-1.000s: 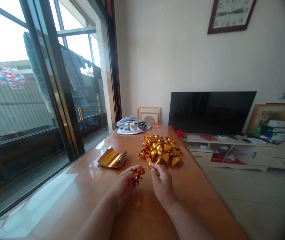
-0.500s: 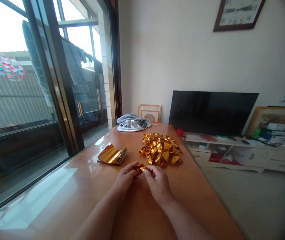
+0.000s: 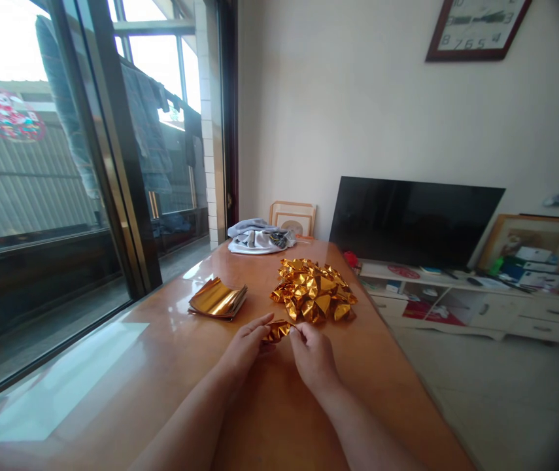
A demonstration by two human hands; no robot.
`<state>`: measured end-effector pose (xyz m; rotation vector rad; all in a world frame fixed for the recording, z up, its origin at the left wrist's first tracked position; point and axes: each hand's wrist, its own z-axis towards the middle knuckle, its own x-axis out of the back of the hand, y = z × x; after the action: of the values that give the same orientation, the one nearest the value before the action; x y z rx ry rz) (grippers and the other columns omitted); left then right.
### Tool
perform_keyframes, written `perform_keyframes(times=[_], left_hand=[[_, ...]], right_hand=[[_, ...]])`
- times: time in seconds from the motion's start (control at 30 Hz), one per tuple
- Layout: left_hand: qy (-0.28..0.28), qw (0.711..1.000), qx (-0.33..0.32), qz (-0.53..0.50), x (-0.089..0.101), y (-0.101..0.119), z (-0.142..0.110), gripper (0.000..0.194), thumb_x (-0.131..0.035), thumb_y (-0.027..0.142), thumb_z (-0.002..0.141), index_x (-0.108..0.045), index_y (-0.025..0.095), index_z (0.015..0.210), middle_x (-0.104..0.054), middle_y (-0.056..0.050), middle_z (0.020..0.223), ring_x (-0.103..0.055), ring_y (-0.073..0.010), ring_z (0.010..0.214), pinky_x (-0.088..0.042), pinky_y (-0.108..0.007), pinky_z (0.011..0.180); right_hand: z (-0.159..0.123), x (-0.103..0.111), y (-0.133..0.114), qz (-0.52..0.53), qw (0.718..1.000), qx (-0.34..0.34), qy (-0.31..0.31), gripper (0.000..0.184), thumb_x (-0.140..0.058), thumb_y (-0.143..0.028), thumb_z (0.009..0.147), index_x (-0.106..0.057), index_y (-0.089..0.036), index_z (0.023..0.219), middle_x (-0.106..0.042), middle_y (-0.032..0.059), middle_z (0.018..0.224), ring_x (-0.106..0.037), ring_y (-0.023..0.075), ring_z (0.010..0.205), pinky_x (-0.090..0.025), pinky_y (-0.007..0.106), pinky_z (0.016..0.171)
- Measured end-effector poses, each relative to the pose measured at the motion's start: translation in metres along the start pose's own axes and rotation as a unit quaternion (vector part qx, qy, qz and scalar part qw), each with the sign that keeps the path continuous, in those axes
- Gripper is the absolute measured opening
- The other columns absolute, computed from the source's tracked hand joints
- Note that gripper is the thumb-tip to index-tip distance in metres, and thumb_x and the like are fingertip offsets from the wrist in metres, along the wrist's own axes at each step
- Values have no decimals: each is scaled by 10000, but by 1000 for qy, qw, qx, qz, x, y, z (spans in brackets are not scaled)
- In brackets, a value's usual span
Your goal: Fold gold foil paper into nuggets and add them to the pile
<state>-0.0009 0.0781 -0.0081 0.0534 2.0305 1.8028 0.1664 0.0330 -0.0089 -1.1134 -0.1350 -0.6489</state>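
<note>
Between my two hands is a folded piece of gold foil paper (image 3: pixel 278 331), held just above the table. My left hand (image 3: pixel 247 343) is closed round its left end, thumb on top. My right hand (image 3: pixel 312 350) pinches its right tip between thumb and fingers. Just beyond my left hand lies a stack of gold foil paper sheets (image 3: pixel 218 299), slightly curled. Past my right hand rises a pile of folded gold foil pieces (image 3: pixel 316 291). The undersides of my fingers are hidden.
The glossy wooden table (image 3: pixel 161 386) stretches ahead, with a bundle of grey and white cloth (image 3: pixel 259 239) at its far end. A glass sliding door (image 3: pixel 112 163) runs along the left. A television (image 3: pixel 416 219) stands on a low white cabinet (image 3: pixel 499 311) to the right.
My right hand has shifted slightly right, and more of the folded foil piece shows between my hands. The view has tilted a little; the stack and pile stay put.
</note>
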Motion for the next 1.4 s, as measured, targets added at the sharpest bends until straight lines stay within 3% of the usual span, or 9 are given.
perform_keyframes(times=[0.2,0.3,0.43,0.63,0.9,1.07,1.23,1.4], left_hand=[[-29,997,22,-61,0,6,-3,578,-576,448,932,-519,168,1435,-663,-165,1315,-649,-276,1153,-516,-382,937],[-39,996,29,-76,-1,7,-3,580,-542,457,947,-506,163,1446,-667,-172,1306,-636,-281,1171,-513,-387,935],[-26,997,15,-69,0,5,-3,530,-568,419,926,-580,153,1384,-648,-165,1330,-641,-280,1139,-509,-387,933],[-9,1000,-20,16,-3,7,-6,492,-645,273,847,-637,166,1327,-702,-135,1218,-650,-250,1057,-501,-368,900],[-46,988,-128,67,-10,6,-11,506,-725,280,820,-643,240,1317,-696,-77,1252,-628,-225,1093,-435,-364,1009],[-73,981,-172,53,-14,6,-10,395,-730,329,838,-696,203,1210,-711,-95,1208,-623,-246,1125,-417,-392,1055],[-58,985,-161,25,-16,14,-15,323,-754,347,816,-721,175,1087,-738,-99,1082,-645,-242,1036,-455,-367,969],[-4,993,-115,26,-8,17,-13,313,-772,403,787,-712,170,988,-738,-67,915,-597,-147,739,-410,-249,656]], right_hand=[[7,-4,11,94,989,-114,13,319,-566,-420,839,-547,-206,604,-591,-8,556,-510,151,550,-342,240,509],[8,-6,13,184,964,-191,2,275,-614,-417,792,-574,-199,629,-617,-3,579,-524,150,541,-370,241,504],[8,-6,10,232,942,-243,-3,230,-619,-378,773,-586,-186,649,-606,0,578,-527,136,517,-384,231,484],[11,1,6,292,906,-307,-14,197,-650,-354,754,-631,-162,719,-612,8,587,-493,101,460,-333,205,426],[17,6,11,363,836,-406,-73,208,-609,-311,793,-651,-123,715,-579,11,576,-474,73,445,-316,185,406],[16,4,12,384,803,-441,-120,192,-601,-277,804,-656,-114,720,-567,2,570,-461,61,425,-308,177,396],[14,6,10,381,793,-450,-151,215,-604,-308,838,-657,-122,743,-575,1,564,-463,59,418,-313,168,404],[11,10,2,356,806,-439,-176,355,-592,-457,885,-641,-133,748,-561,0,528,-437,64,397,-278,168,395]])
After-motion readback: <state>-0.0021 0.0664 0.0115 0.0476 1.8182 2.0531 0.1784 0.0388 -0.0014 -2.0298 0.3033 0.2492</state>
